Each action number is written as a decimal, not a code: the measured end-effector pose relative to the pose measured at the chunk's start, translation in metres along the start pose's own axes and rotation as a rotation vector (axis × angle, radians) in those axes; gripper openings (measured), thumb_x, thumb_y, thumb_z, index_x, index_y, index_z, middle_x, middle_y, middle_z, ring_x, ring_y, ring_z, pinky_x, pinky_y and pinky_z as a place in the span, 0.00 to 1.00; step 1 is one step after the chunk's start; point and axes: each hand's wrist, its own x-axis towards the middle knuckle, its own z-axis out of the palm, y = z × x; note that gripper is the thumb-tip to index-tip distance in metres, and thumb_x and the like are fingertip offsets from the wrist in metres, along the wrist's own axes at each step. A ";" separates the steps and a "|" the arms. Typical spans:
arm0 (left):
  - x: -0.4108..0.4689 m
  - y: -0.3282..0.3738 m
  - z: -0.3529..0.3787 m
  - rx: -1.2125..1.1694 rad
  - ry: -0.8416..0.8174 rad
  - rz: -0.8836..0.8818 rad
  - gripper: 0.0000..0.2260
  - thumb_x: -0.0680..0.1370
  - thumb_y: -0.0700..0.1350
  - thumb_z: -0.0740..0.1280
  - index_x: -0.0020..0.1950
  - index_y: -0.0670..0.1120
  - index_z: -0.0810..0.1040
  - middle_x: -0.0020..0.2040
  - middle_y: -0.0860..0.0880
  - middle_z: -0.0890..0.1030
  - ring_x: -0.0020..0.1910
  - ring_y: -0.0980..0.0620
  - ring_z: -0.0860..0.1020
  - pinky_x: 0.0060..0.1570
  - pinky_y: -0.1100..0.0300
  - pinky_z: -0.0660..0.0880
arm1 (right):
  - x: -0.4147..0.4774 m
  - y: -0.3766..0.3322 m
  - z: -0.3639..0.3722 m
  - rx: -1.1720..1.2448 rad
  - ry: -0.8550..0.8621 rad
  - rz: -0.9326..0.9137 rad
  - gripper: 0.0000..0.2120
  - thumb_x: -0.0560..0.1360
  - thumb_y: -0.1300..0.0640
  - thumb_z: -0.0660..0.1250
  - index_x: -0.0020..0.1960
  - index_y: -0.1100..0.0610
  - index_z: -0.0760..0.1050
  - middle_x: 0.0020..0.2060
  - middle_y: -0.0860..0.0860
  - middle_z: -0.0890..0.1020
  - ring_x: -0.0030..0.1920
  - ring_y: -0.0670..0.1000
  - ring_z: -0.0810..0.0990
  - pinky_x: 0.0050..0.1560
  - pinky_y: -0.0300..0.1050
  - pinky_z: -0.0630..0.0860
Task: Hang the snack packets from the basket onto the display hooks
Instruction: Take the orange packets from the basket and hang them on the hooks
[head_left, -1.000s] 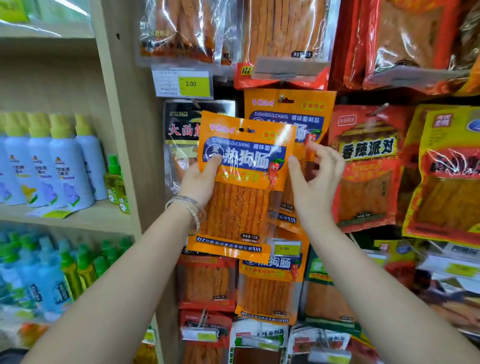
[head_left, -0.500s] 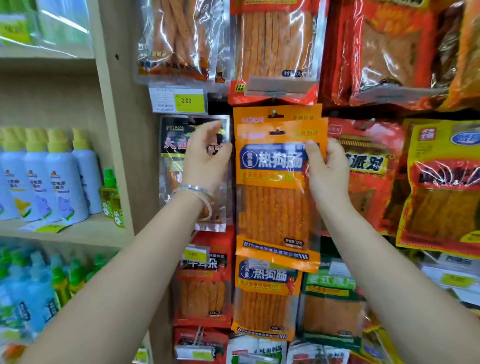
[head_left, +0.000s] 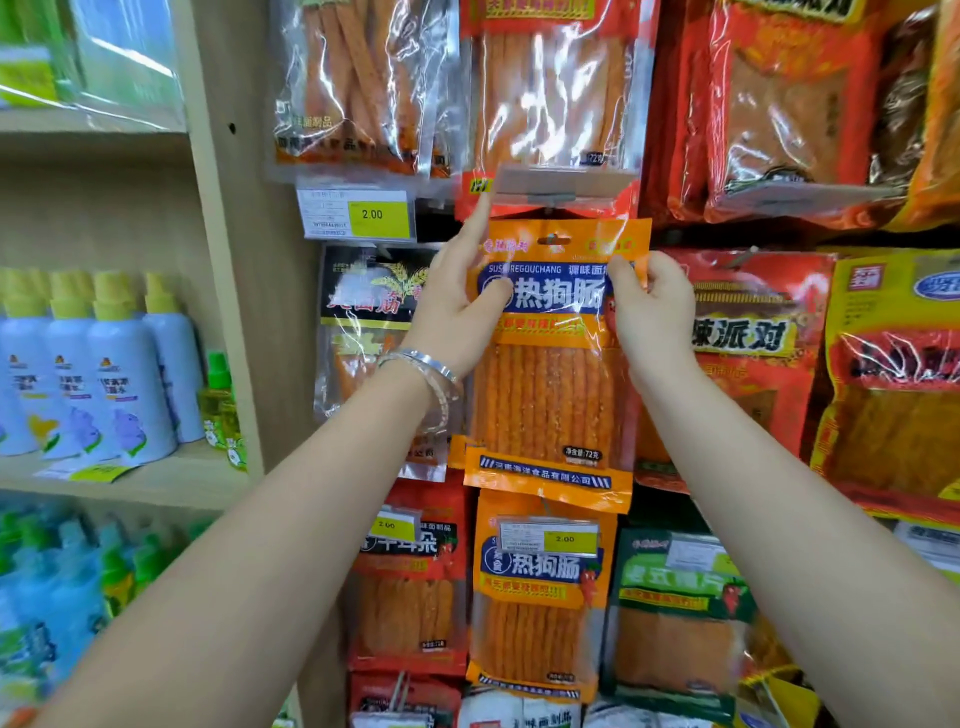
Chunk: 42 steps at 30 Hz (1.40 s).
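**Snack packet raised to its hook, both hands on it**

A second ago the orange packet (head_left: 550, 405) was tilted, lower and off to 8 o'clock of its column. Now it hangs upright at the centre of the view, in line with a matching packet (head_left: 540, 597) at 6 o'clock. Its hang hole (head_left: 555, 240) sits just under a clear price-tag holder (head_left: 563, 187) at 12 o'clock. This looks like the threading step, though whether the hook has passed through the hole cannot be seen.

The left hand (head_left: 452, 312), off the packet half a second ago, grips its upper left edge, thumb on the front and forefinger pointing up. The right hand (head_left: 654, 312) pinches the upper right edge.

The packet is glossy film with a blue band of white characters and a clear window showing long orange sticks. The basket is out of view.
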 end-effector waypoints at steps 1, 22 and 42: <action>-0.001 -0.004 0.001 0.000 -0.006 -0.009 0.30 0.78 0.40 0.60 0.76 0.56 0.53 0.73 0.51 0.63 0.71 0.56 0.63 0.70 0.52 0.63 | 0.000 0.003 0.000 -0.012 -0.002 0.005 0.15 0.77 0.55 0.62 0.32 0.50 0.66 0.28 0.42 0.69 0.29 0.37 0.68 0.32 0.33 0.63; -0.052 -0.122 0.053 0.512 -0.458 -0.259 0.38 0.76 0.50 0.65 0.77 0.55 0.43 0.74 0.58 0.30 0.76 0.51 0.48 0.69 0.52 0.64 | -0.045 0.096 -0.001 -1.250 -0.479 -0.504 0.39 0.73 0.57 0.67 0.77 0.57 0.50 0.76 0.60 0.50 0.77 0.58 0.50 0.74 0.52 0.46; -0.176 -0.050 0.012 -0.042 -0.150 -0.566 0.10 0.76 0.32 0.63 0.54 0.42 0.78 0.47 0.47 0.79 0.37 0.64 0.75 0.41 0.76 0.70 | -0.162 0.063 -0.035 -0.394 -0.461 0.144 0.11 0.73 0.60 0.66 0.55 0.52 0.74 0.41 0.45 0.75 0.37 0.49 0.73 0.44 0.46 0.71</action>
